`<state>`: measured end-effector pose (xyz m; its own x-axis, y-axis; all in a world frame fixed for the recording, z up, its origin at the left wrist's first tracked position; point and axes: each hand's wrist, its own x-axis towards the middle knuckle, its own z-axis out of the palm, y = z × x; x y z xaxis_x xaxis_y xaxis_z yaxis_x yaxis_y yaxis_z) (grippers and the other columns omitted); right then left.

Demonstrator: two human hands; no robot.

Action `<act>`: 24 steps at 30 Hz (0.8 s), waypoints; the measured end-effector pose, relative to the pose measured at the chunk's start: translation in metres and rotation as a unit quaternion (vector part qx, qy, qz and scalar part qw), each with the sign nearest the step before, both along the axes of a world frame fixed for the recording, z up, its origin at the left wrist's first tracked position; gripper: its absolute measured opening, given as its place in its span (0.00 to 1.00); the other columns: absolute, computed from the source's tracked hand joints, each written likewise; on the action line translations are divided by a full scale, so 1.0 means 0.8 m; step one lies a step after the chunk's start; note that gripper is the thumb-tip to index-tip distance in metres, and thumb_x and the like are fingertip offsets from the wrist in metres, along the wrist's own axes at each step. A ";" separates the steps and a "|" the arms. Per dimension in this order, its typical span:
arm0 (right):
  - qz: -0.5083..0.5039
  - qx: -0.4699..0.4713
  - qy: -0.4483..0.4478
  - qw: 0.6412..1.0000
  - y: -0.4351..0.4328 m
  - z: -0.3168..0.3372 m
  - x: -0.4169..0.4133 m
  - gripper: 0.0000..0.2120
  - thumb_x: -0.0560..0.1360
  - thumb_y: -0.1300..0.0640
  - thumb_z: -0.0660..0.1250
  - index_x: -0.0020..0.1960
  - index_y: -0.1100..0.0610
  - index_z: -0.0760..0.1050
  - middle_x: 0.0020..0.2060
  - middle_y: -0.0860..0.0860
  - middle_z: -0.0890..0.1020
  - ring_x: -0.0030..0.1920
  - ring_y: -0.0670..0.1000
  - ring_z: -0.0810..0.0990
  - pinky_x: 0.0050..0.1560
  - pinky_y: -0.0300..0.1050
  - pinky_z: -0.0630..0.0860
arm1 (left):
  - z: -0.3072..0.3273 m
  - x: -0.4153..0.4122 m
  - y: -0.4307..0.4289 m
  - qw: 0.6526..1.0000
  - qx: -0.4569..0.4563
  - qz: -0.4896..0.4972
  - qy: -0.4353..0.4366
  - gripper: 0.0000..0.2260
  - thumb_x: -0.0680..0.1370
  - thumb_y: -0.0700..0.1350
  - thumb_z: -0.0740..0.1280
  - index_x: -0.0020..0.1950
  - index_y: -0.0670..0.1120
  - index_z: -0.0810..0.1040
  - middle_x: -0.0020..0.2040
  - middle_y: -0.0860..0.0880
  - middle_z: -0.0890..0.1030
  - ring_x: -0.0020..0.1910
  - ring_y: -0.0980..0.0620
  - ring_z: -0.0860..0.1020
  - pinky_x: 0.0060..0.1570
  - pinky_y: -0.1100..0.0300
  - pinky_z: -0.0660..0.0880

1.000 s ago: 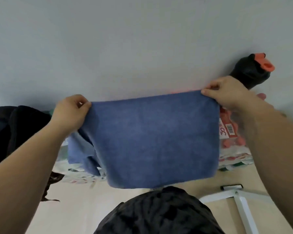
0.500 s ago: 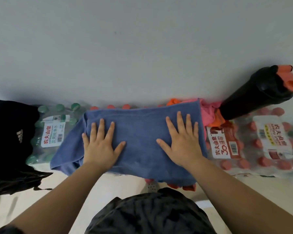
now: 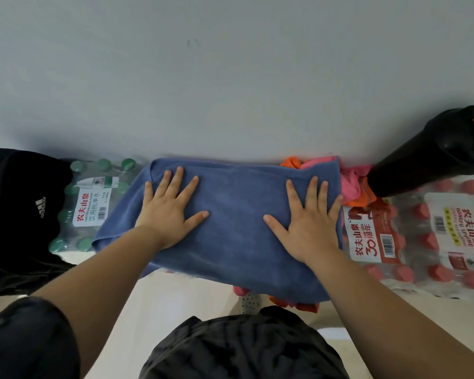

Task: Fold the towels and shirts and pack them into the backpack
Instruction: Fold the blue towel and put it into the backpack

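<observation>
Left hand (image 3: 167, 212) and right hand (image 3: 309, 222), grips apart, fingers spread, press the blue towel (image 3: 236, 203) flat, seemingly atop bottle packs (image 3: 372, 242).

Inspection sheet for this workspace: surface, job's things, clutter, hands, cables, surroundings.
Surface: shrink-wrapped water packs, green-capped pack left, red-capped packs right.
Job's things: blue towel spread over the packs; pink cloth and orange cloth bunched at its right end; black backpack far left.
Clutter: black bottle with orange lid, far right.
Hands: left hand and right hand flat, fingers spread, pressing the towel.
Cables: nothing seen.
Surroundings: grey wall behind, pale floor below.
</observation>
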<state>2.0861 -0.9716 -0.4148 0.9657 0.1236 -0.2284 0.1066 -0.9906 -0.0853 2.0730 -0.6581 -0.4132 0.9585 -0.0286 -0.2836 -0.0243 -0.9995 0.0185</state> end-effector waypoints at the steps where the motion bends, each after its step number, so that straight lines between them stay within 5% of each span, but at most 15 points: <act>1: 0.004 -0.002 -0.001 1.000 -0.001 0.001 -0.001 0.44 0.73 0.23 0.37 0.81 0.45 0.37 0.80 0.62 0.39 0.79 0.65 0.35 0.74 0.71 0.34 | 0.004 -0.010 0.003 1.000 -0.005 0.006 -0.013 0.39 0.74 0.75 0.39 0.81 0.59 0.42 0.82 0.50 0.39 0.81 0.46 0.40 0.77 0.37 0.41; 7: 0.085 0.030 -0.040 0.995 0.032 0.020 -0.007 0.40 0.75 0.26 0.40 0.81 0.44 0.41 0.81 0.58 0.39 0.79 0.63 0.35 0.73 0.73 0.35 | 0.020 -0.093 0.051 0.984 -0.021 0.140 -0.109 0.34 0.76 0.65 0.54 0.78 0.49 0.65 0.77 0.41 0.66 0.75 0.36 0.63 0.73 0.36 0.60; 11: 0.202 0.069 -0.017 0.977 0.106 0.034 -0.018 0.38 0.76 0.27 0.42 0.81 0.42 0.43 0.81 0.55 0.37 0.79 0.62 0.32 0.74 0.71 0.33 | 0.028 -0.136 0.094 0.971 -0.022 0.216 -0.103 0.31 0.74 0.57 0.61 0.74 0.45 0.70 0.69 0.41 0.75 0.65 0.35 0.72 0.64 0.40 0.69; 17: 0.319 0.062 0.077 0.943 0.188 0.024 -0.040 0.35 0.78 0.29 0.45 0.81 0.40 0.44 0.80 0.47 0.35 0.78 0.56 0.29 0.74 0.69 0.32 | 0.028 -0.138 0.137 0.963 -0.048 0.248 -0.089 0.15 0.76 0.50 0.67 0.62 0.48 0.79 0.55 0.46 0.78 0.53 0.40 0.74 0.52 0.45 0.75; 21: 0.297 0.051 0.108 0.947 0.199 0.012 -0.043 0.35 0.74 0.28 0.39 0.80 0.37 0.42 0.80 0.42 0.37 0.79 0.53 0.31 0.76 0.67 0.35 | 0.024 -0.121 0.157 0.965 -0.098 0.218 -0.107 0.10 0.72 0.49 0.64 0.43 0.45 0.81 0.42 0.47 0.76 0.44 0.41 0.74 0.41 0.49 0.75; 24: 0.250 0.079 0.102 0.959 0.208 0.025 -0.045 0.37 0.72 0.28 0.39 0.79 0.38 0.53 0.81 0.43 0.47 0.81 0.52 0.40 0.78 0.64 0.42 | 0.027 -0.107 0.169 0.955 -0.185 0.206 -0.108 0.11 0.73 0.50 0.62 0.40 0.46 0.81 0.38 0.49 0.78 0.40 0.44 0.76 0.39 0.51 0.75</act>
<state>2.0502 -0.8054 -0.3948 0.7131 0.6089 -0.3474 0.5309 -0.7927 -0.2996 1.9870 -0.5230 -0.3914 0.9453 0.3032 -0.1205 0.3255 -0.8515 0.4111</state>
